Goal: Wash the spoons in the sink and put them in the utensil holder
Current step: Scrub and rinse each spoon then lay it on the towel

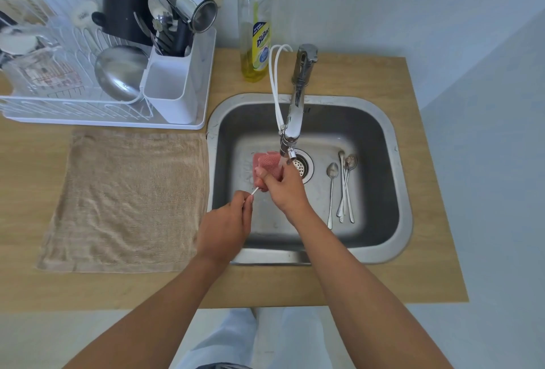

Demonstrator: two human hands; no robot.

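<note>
White plastic utensil holder [172,94] waits upper left. Left hand [225,228] pinches a slim steel spoon handle [254,191]; right hand [281,189] fingers curl round the pink mesh sponge [267,163], mid-frame under the tap. Scrub along the bowl, I'd say. More long steel spoons [343,186] lie in the sink's right side.

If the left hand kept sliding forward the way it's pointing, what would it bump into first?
Most likely the pink sponge gripped by the right hand, just ahead of the left hand along the spoon handle it pinches. Depth is uncertain.
</note>
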